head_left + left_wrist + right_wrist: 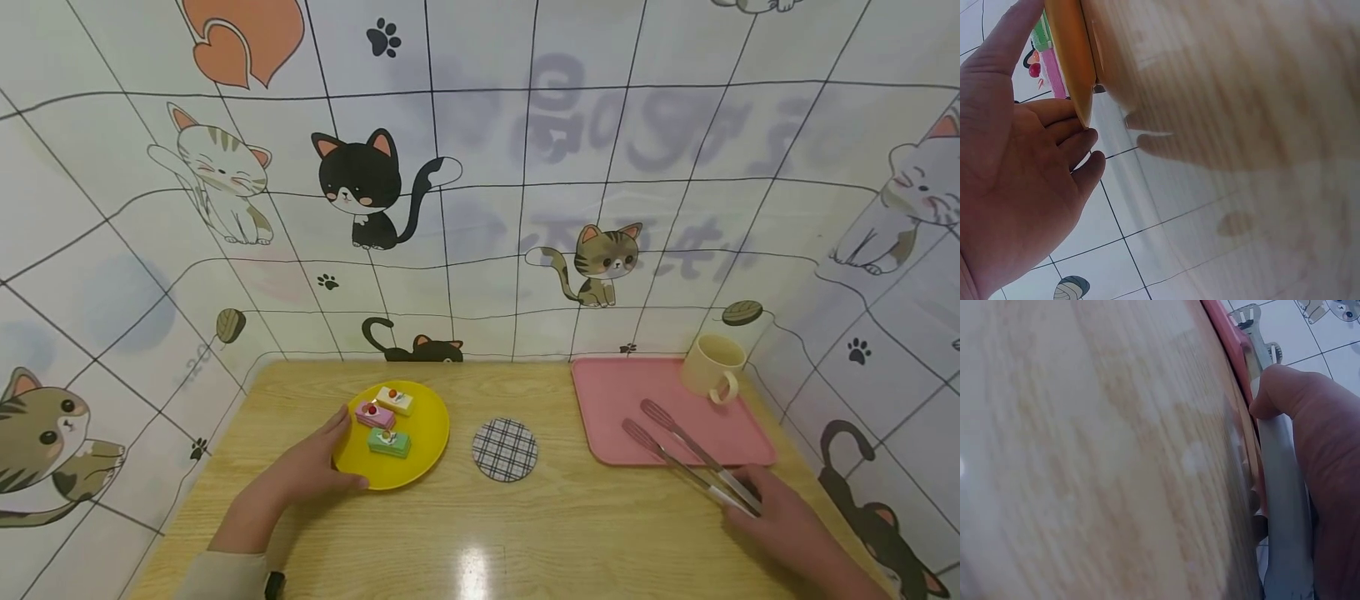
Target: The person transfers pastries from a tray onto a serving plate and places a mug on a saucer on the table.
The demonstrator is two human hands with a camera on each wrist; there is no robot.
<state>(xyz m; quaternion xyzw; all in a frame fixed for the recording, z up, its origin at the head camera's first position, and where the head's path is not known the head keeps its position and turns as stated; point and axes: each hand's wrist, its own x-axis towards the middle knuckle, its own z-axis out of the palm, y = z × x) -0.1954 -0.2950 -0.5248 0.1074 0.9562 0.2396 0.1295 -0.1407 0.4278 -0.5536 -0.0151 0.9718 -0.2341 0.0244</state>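
Observation:
My left hand holds the yellow plate by its left rim, thumb at the front edge and fingers farther back. On that plate sit three small toy cake slices: a cream one, a pink one and a green one. In the left wrist view the fingers bend against the plate's edge. At the right, my right hand grips the handle end of metal tongs. Their slotted tips reach over the pink tray, spread apart with nothing between them.
A pale yellow mug stands at the tray's back right corner. Between plate and tray lies a round checked coaster. The wooden table is bordered at the back and sides by sheeting with cat prints.

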